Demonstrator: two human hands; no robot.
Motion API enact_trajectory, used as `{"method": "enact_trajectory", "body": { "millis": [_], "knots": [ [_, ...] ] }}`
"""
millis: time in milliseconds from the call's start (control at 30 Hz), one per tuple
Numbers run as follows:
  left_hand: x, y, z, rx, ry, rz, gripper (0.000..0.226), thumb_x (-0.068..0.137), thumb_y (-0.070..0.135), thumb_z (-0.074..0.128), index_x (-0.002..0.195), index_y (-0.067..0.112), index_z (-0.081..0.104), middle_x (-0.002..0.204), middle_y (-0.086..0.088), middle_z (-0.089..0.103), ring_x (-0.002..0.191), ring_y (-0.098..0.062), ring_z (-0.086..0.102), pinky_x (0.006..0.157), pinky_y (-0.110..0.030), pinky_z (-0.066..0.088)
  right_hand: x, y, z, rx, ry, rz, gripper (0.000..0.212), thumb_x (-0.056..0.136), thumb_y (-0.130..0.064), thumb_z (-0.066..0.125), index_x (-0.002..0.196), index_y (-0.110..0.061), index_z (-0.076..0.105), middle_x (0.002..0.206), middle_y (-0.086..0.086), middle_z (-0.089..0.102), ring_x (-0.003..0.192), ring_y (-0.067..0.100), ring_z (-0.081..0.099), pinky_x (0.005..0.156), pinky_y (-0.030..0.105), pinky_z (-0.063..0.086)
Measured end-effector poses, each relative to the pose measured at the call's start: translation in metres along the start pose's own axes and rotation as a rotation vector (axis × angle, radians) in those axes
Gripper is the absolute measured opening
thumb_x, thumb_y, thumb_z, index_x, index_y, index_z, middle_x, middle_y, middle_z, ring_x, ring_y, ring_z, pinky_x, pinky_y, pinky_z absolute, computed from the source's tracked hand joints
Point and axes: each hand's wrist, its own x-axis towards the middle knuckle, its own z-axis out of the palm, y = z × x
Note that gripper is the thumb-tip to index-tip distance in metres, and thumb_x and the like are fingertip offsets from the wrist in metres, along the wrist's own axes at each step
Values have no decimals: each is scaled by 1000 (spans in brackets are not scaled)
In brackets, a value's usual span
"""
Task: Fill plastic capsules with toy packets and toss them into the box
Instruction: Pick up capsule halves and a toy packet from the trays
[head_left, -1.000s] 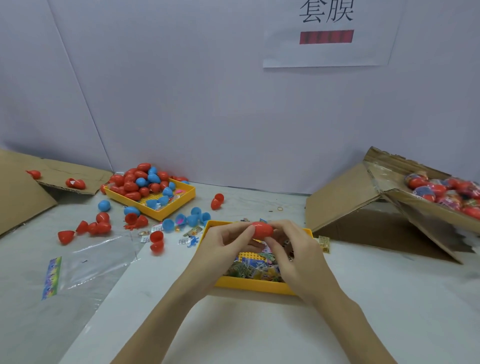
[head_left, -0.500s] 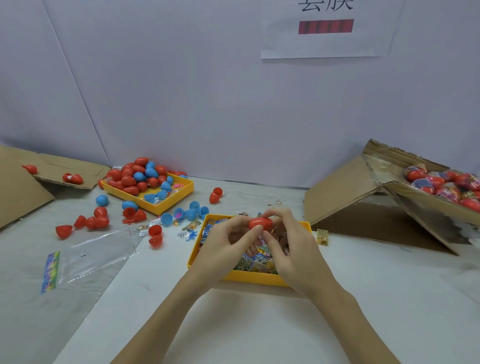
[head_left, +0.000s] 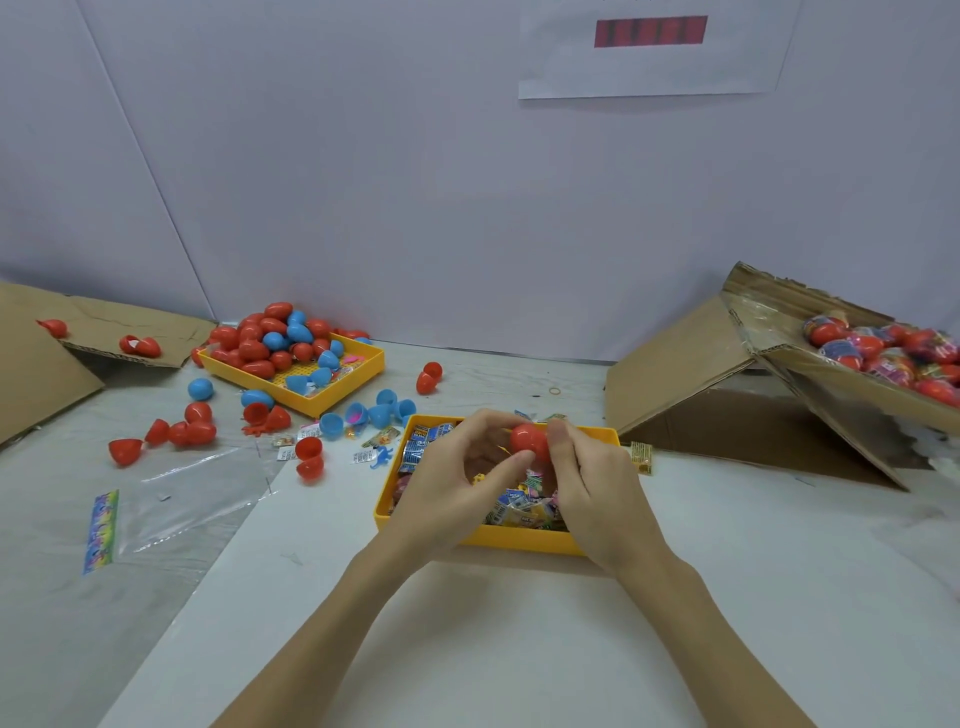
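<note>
Fingers of your left hand (head_left: 457, 483) and right hand (head_left: 597, 483) pinch the red capsule (head_left: 529, 440); uneven squeezing could pop it apart.

pale wall (head_left: 363, 182), white table (head_left: 493, 649), paper sign (head_left: 649, 67)

Red capsule (head_left: 529, 440) mostly covered by fingers of left hand (head_left: 457, 486) and right hand (head_left: 597, 491); seam not visible. Hands hide the middle of the yellow tray (head_left: 519, 540); packet print (head_left: 423, 441) too small to read. Cardboard box (head_left: 831, 374) cut off at right edge, wrapped contents blurred. Wall sheet (head_left: 649, 67) cut off at top.
</note>
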Motion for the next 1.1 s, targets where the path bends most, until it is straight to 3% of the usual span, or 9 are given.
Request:
{"method": "enact_trajectory", "body": {
  "millis": [167, 267, 367, 467, 533, 667, 833, 933, 1100],
  "knots": [
    [1, -2, -3, 34, 17, -31, 32, 100, 22, 65, 131, 28, 61, 106, 8, 71, 95, -14, 71, 84, -28, 60, 2, 1, 0, 15, -44, -45, 17, 106, -33, 53, 101, -19, 62, 69, -11, 61, 63, 11, 62, 60, 24, 45],
    [1, 0, -3, -11, -24, -13, 35, 102, 16, 61, 135, 25, 59, 107, 4, 70, 95, -15, 73, 85, -27, 60, 1, 1, 1, 2, -18, -46, 25, 105, -36, 51, 94, -17, 63, 67, -12, 60, 63, 11, 62, 59, 22, 45],
    [3, -1, -6, -50, 55, -55, 19, 102, 23, 59, 120, 20, 67, 90, 4, 71, 79, -13, 71, 74, -24, 58, 2, 4, 0, 44, 25, 6, 32, 110, -30, 41, 97, -16, 67, 70, -8, 62, 61, 12, 61, 59, 30, 51],
    [6, -2, -8, -174, 192, -182, 32, 96, 46, 60, 111, 17, 65, 68, 4, 64, 60, -13, 60, 57, -22, 52, 5, 8, -1, -96, -26, -10, 18, 105, -13, 54, 109, -18, 71, 90, -7, 68, 84, 10, 63, 78, 32, 53],
    [8, -2, -9, -262, 237, -224, 37, 93, 46, 66, 110, 14, 63, 68, 0, 67, 58, -14, 60, 54, -21, 51, 6, 10, 1, -243, -139, -15, 12, 99, -21, 67, 108, -19, 75, 101, -4, 65, 98, 15, 58, 89, 37, 49],
    [10, -5, -12, -378, 220, -254, 39, 92, 42, 63, 118, 14, 59, 95, -9, 78, 79, -25, 73, 70, -28, 60, 11, 4, 1, -369, -310, 77, 27, 87, -49, 75, 109, -33, 80, 98, -11, 54, 107, 15, 48, 96, 43, 42],
    [11, -5, -12, -407, 216, -291, 41, 90, 44, 57, 118, 14, 58, 96, -9, 78, 82, -26, 74, 72, -29, 62, 15, 2, 2, -446, -387, 105, 10, 87, -43, 78, 92, -35, 75, 86, -18, 48, 105, 15, 47, 84, 38, 37],
    [12, -5, -12, -380, 208, -318, 32, 97, 37, 55, 118, 13, 59, 93, -9, 77, 80, -25, 74, 70, -27, 61, 16, 5, 4, -425, -387, 129, 11, 90, -38, 76, 84, -33, 69, 87, -18, 51, 105, 14, 47, 87, 40, 36],
    [12, -5, -13, -363, 209, -325, 25, 103, 30, 53, 118, 11, 59, 93, -12, 76, 80, -27, 73, 72, -29, 61, 16, 2, 5, -410, -385, 109, 24, 88, -52, 74, 97, -30, 69, 93, -12, 67, 101, 12, 53, 84, 38, 40]
  ]
}}
